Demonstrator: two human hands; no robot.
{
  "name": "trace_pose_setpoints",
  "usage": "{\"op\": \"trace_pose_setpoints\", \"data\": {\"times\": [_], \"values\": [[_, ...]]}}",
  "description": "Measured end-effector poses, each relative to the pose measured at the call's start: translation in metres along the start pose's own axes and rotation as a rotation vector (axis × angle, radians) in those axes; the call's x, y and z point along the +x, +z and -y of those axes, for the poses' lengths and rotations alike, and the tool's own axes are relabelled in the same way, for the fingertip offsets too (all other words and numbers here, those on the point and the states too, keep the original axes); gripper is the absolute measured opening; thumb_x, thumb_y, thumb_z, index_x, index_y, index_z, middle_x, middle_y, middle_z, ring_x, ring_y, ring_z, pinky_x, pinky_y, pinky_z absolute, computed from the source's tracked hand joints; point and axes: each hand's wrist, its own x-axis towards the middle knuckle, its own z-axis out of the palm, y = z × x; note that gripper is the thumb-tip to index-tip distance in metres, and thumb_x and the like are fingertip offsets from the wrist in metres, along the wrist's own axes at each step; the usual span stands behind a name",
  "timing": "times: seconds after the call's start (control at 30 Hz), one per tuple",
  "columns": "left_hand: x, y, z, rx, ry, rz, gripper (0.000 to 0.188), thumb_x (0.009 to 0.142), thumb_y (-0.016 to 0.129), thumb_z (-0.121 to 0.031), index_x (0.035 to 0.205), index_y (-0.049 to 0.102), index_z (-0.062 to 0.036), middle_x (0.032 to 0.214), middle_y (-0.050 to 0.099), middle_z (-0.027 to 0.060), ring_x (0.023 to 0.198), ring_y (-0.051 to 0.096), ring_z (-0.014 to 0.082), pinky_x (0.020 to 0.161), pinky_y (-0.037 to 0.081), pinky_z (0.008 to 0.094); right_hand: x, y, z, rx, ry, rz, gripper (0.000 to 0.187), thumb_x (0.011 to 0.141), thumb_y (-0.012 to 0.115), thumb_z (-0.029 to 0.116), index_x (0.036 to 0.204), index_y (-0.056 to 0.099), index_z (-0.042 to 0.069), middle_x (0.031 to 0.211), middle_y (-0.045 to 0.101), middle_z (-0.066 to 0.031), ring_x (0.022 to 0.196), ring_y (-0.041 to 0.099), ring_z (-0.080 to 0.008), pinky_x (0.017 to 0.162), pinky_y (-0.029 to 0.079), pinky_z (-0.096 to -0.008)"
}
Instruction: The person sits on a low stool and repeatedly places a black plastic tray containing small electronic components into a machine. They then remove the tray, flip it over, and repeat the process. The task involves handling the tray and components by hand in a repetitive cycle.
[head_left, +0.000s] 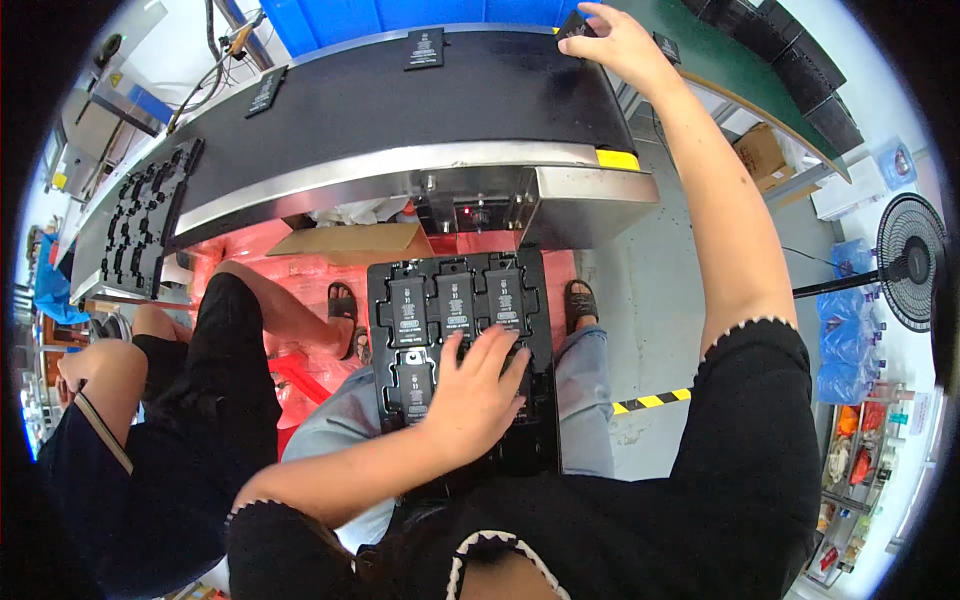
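Observation:
A black plastic tray (541, 330) rests across my lap, its pockets holding several flat black phone batteries (408, 308) with white print. My left hand (475, 390) lies over the middle of this tray, fingers spread, palm down; what lies beneath it is hidden. At the far right end of the conveyor my right arm is stretched out. There my right hand (610, 45) pinches a flat black battery (574, 32) between thumb and fingers, at the belt's edge. Another battery (425, 48) lies on the black conveyor belt (380, 110), and one more (265, 92) is further left.
A second black tray (145, 220) stands at the belt's left end, near a seated co-worker's legs (225, 350). Behind the belt is a blue bin (400, 14). A green table (700, 35) with black trays stands at far right, a black fan (908, 262) nearer.

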Motion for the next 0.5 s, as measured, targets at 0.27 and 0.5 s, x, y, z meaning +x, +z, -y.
{"op": "trace_pose_setpoints", "data": {"times": [0.27, 0.5], "values": [[0.256, -0.167, 0.147, 0.074, -0.053, -0.309, 0.093, 0.075, 0.078, -0.026, 0.153, 0.029, -0.0128, 0.15, 0.033, 0.0234, 0.134, 0.04, 0.039, 0.114, 0.034, 0.0427, -0.084, -0.046, 0.047, 0.483, -0.151, -0.074, 0.076, 0.072, 0.082, 0.017, 0.138, 0.049, 0.0, 0.126, 0.052, -0.0112, 0.111, 0.052, -0.0194, 0.091, 0.046, -0.0327], [0.299, -0.162, 0.147, -0.145, -0.032, 0.02, 0.065, 0.076, 0.08, -0.03, 0.131, 0.059, -0.0023, 0.094, 0.071, 0.0116, 0.083, 0.065, 0.018, 0.07, 0.053, 0.0343, -0.207, -0.047, 0.063, 0.566, -0.22, 0.032, 0.074, 0.071, 0.08, 0.026, 0.136, 0.052, 0.002, 0.127, 0.057, -0.0116, 0.113, 0.055, -0.0226, 0.087, 0.048, -0.0353]]}}
